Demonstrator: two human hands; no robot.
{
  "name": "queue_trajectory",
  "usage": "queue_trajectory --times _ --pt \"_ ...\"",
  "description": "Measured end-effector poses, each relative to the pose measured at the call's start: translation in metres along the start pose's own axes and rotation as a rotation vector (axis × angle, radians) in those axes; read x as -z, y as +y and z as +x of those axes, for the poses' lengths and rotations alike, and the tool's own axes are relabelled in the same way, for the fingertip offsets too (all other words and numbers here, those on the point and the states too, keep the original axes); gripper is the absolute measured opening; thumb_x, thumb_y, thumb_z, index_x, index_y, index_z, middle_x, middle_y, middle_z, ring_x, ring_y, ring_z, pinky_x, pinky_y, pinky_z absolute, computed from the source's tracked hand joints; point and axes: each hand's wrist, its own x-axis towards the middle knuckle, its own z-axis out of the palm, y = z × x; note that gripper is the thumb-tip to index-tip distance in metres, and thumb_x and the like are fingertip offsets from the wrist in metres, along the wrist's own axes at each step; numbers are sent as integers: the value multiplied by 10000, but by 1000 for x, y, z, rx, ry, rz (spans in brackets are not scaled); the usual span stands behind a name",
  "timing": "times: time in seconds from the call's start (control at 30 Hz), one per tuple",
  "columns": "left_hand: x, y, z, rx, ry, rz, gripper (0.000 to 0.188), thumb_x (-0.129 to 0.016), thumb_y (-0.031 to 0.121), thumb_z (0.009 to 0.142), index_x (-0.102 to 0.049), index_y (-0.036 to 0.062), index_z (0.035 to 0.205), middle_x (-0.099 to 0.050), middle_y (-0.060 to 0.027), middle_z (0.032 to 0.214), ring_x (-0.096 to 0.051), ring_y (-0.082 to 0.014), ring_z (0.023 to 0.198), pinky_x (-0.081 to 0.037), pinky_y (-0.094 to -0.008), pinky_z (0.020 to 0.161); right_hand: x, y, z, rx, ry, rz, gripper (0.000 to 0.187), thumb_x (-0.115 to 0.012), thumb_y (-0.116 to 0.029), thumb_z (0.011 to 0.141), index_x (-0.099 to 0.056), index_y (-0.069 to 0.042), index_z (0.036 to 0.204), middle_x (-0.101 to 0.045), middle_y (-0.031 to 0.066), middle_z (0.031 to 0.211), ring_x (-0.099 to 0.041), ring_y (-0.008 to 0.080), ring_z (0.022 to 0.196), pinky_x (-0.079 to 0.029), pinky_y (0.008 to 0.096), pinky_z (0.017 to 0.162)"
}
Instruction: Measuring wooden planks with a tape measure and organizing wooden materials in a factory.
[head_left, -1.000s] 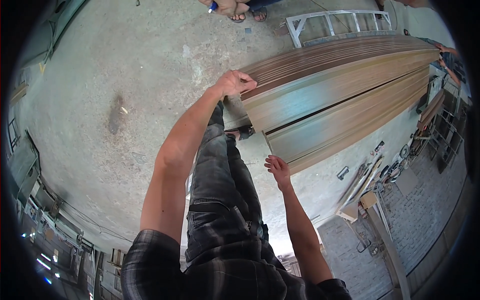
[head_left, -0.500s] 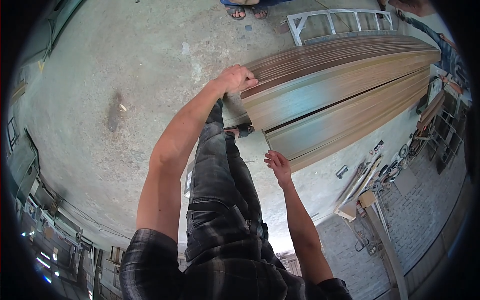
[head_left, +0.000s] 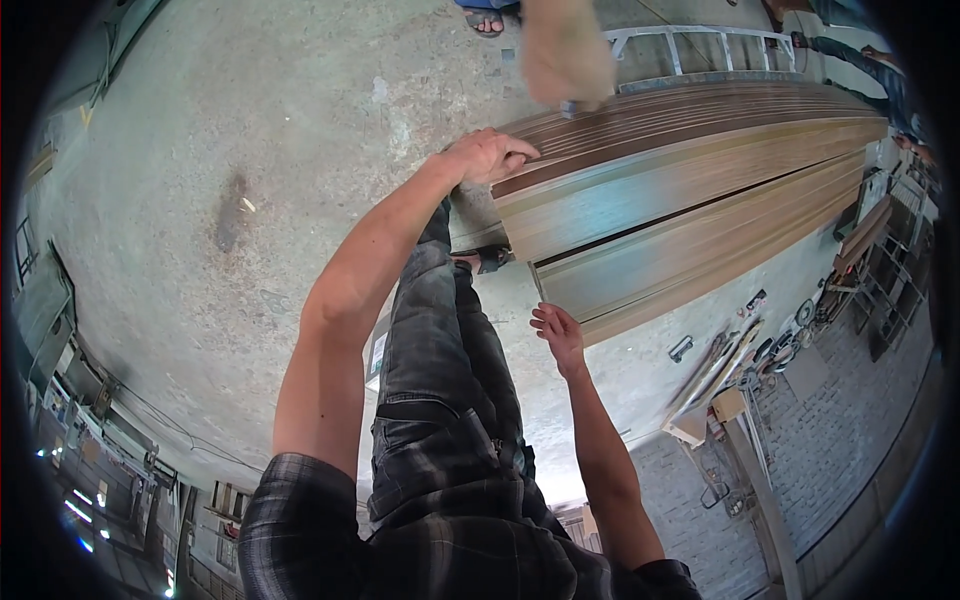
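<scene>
My left hand (head_left: 487, 156) is at the near left corner of a dark brown ribbed panel (head_left: 690, 125), its fingers stretched out over the edge. Alongside that panel lie long wood-coloured boards (head_left: 640, 205), with a dark gap between two of them. Beside the end of the nearest board is my right hand (head_left: 560, 333), fingers loosely bent and apart, with nothing visible in them. A co-worker's blurred arm (head_left: 568, 50) reaches down over the panel's far side; a small bluish piece (head_left: 568, 109) shows at its lower end, too blurred to name.
A metal ladder (head_left: 700, 50) lies behind the panel. A co-worker's sandalled foot (head_left: 485, 22) stands at the top, and other people are at the far right. Tools and offcuts (head_left: 745, 370) lie on the floor to the right, near a long beam (head_left: 765, 500).
A co-worker's arm has come in from the top over the panel. My left hand has shifted slightly right and its fingers have straightened. My right hand has barely moved.
</scene>
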Motion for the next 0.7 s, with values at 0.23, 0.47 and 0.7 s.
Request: queue_trajectory --times 0.23,0.47,0.7 --pt "15 15 -1 52 -209 46 335 -453 180 771 -544 289 1074 -605 -25 889 -541 -230 864 -439 -381 764 7 3 6 38 -70 -77 395 -564 -223 807 -459 -29 1134 -555 87 1020 -549 160 886 -422 258 726" --pt "11 10 1 179 -336 63 336 -462 180 761 -548 248 1080 -568 -70 1009 -509 -270 960 -396 -366 854 6 -8 15 101 -75 -45 386 -557 -205 808 -456 -24 1133 -550 95 1031 -547 163 896 -422 261 741" --pt "-60 -70 9 -39 109 -937 339 -480 204 755 -537 93 1070 -540 -114 1084 -491 -259 1021 -399 -341 852 7 -44 32 160 -22 -152 389 -537 -224 825 -450 4 1127 -551 83 1013 -553 154 881 -431 268 736"
